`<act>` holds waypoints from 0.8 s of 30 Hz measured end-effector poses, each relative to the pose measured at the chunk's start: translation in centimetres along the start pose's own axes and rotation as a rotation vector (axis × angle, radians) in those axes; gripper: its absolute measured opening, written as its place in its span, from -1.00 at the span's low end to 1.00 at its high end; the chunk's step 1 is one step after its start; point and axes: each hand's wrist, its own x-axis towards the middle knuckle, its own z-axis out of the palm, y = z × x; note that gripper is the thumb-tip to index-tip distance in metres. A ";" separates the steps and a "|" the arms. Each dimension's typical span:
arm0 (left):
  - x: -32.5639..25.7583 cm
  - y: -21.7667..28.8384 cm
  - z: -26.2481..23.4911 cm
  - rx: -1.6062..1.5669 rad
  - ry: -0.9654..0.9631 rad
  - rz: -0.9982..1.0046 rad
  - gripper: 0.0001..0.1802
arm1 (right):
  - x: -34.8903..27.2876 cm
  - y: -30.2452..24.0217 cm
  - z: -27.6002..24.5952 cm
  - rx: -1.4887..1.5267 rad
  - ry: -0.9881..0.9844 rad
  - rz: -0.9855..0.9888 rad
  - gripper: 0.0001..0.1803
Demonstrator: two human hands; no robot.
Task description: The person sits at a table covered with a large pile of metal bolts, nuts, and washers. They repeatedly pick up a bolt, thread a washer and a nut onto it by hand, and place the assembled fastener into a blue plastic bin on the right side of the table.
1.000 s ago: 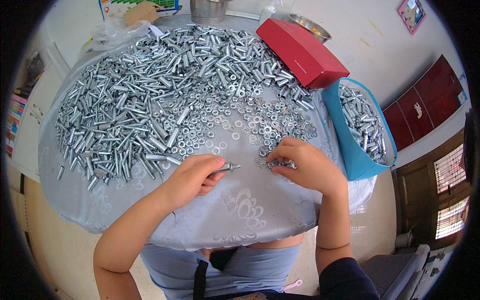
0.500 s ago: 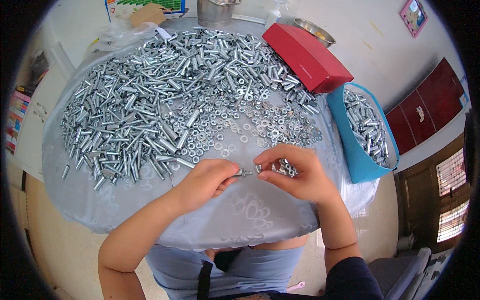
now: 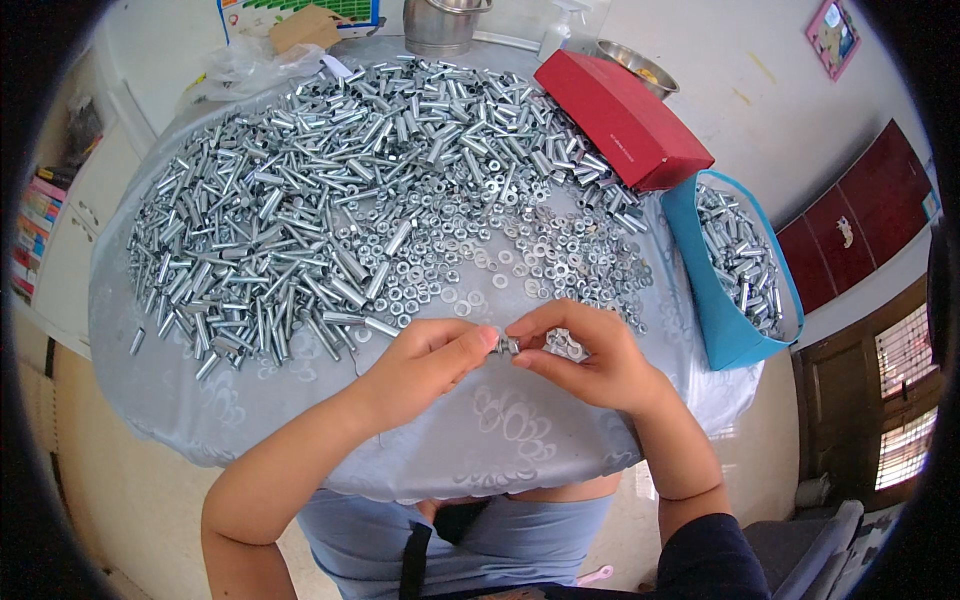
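My left hand (image 3: 420, 368) is closed around a metal bolt (image 3: 499, 344), mostly hidden by the fingers, its end toward the right. Thumb and fingertips of my right hand (image 3: 610, 362) pinch a hex nut (image 3: 513, 346) at that end; whether the thread has caught I cannot tell. Several more nuts (image 3: 566, 346) sit in the curl of the right palm. Both hands meet above the near part of the table, in front of a spread of loose nuts and washers (image 3: 590, 262). Behind and to the left lies a large heap of metal sleeves and bolts (image 3: 270, 215).
A blue fabric bin (image 3: 738, 342) of assembled-looking metal anchors stands at the table's right edge. Beyond it a red box (image 3: 625, 122) leans against the heap. A metal pail (image 3: 438, 28), a steel bowl (image 3: 668, 84) and a plastic bag (image 3: 250, 72) are at the back. Pale patterned cloth (image 3: 300, 440) covers the table.
The gap between my hands has closed: the nut in my right fingers, earlier held apart from the bolt's end, is now at it. The view has shifted slightly.
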 end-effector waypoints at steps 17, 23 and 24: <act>-0.2 -0.3 0.7 0.618 0.168 0.391 -0.58 | 0.0 -0.4 0.2 0.000 -0.177 0.115 -0.79; -0.4 -0.1 1.3 0.795 0.252 0.514 -0.57 | 0.2 0.0 0.2 0.099 -0.284 0.256 -0.68; -0.3 -0.3 1.2 0.817 0.273 0.547 -0.57 | 0.2 0.0 0.2 0.148 -0.281 0.293 -0.67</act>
